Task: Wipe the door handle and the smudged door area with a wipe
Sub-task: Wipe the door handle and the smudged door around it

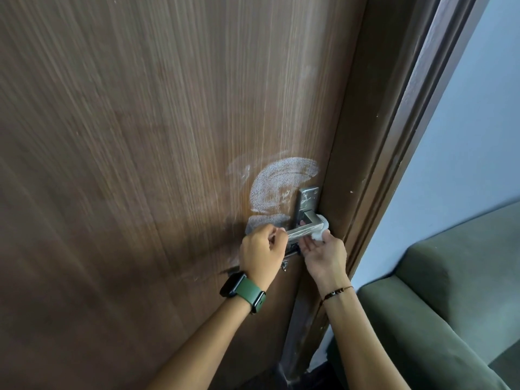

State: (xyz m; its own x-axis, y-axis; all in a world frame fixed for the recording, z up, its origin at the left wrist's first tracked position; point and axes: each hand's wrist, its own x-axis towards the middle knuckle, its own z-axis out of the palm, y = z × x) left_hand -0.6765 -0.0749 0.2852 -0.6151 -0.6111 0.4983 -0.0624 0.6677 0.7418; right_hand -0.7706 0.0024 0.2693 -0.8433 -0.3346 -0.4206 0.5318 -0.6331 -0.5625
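A silver lever door handle (305, 228) on a metal backplate (308, 199) sits near the right edge of a brown wood-grain door (140, 136). A whitish smudged patch (277, 182) spreads over the door just above and left of the handle. My left hand (260, 249), with a green-strapped watch on its wrist, grips the free end of the lever. My right hand (323, 253) holds a white wipe (320, 230) against the lever's right end, by the bend. Part of the wipe is hidden behind the handle.
The dark door frame (380, 164) runs along the door's right side, with a pale blue wall (464, 150) beyond it. A green sofa (450, 305) stands close at the lower right. A small metal latch (284, 266) sits under the handle.
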